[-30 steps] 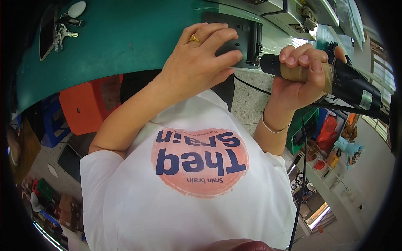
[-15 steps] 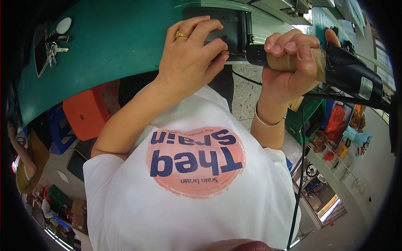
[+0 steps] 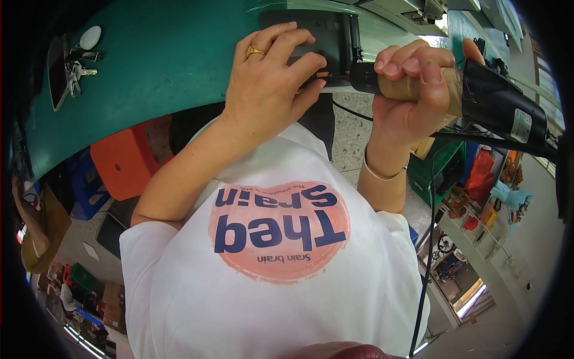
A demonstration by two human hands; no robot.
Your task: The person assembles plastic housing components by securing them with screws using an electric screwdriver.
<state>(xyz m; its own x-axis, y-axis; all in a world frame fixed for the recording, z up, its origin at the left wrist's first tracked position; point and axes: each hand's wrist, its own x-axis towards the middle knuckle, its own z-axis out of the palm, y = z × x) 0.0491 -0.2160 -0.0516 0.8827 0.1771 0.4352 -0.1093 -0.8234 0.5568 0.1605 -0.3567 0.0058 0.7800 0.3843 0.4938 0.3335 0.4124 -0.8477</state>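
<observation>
My right hand point(image 3: 415, 90) is wrapped round a black electric screwdriver point(image 3: 499, 99) that has brown tape on its grip. It lies nearly level, its thin bit pointing left toward a black plastic casing point(image 3: 335, 36) on the table's near edge. My left hand point(image 3: 269, 78), a gold ring on one finger, rests over the casing's left side with fingers spread. Between its thumb and forefinger there is a gap, where a small copper-coloured piece point(image 3: 323, 75) shows at the end of the bit. Whether the thumb touches that piece is unclear.
A phone point(image 3: 58, 72), keys point(image 3: 75, 75) and a white oval object point(image 3: 91, 37) lie on the green tabletop point(image 3: 155, 66). Below its edge stands an orange stool point(image 3: 124, 161). A black cable point(image 3: 426, 269) hangs at right beside a green crate point(image 3: 439, 170). Another person's arm point(image 3: 33, 221) appears far left.
My left thumb and forefinger have parted slightly, and more of the copper-coloured piece shows between them. My right hand and the screwdriver have shifted a little to the left.
</observation>
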